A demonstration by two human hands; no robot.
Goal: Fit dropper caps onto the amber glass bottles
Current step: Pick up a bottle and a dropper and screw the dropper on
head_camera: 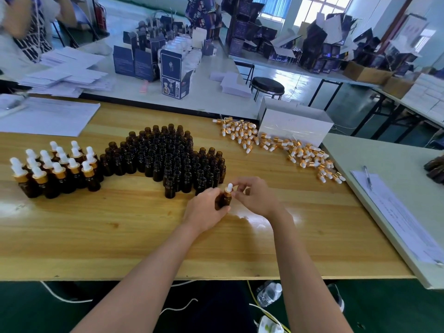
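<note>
The left hand (204, 212) grips a small amber glass bottle (223, 200) upright over the wooden desk (120, 224); right-hand fingers (240, 186) pinch its gold-collared white dropper cap (229, 188).

Packing workshop, long worktables (96, 236), stacked product boxes (173, 75), heaps of dropper caps (276, 143)

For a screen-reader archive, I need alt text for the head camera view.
A person's left hand grips an amber bottle at a wooden table while the right hand pinches its dropper cap. Capped bottles stand far left, uncapped bottles in the middle, loose caps at right.
</note>
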